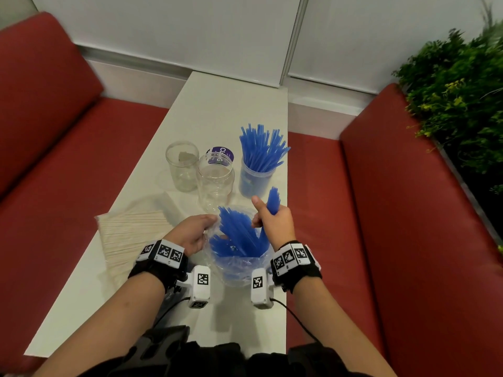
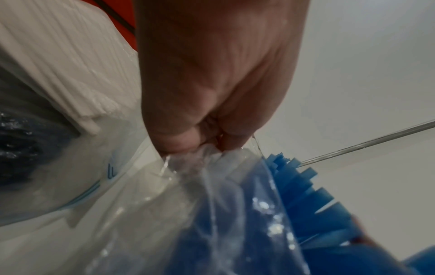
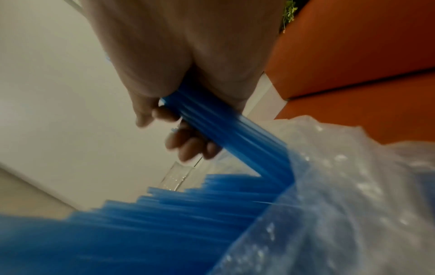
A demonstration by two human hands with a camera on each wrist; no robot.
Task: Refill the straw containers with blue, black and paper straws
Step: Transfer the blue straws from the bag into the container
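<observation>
Left of the plastic bag (image 1: 239,268) lies one flat pack of paper straws (image 1: 133,235). Beyond the bag stand three clear round jars: two empty (image 1: 183,165), one (image 1: 255,178) bristling with blue straws. The left hand (image 1: 190,235) pinches the crinkled bag's rim; the right hand (image 1: 275,224) clenches a bundle of straws (image 1: 273,200) just above the bag.

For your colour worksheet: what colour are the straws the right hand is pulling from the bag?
Blue straws, clearest in the right wrist view.
</observation>
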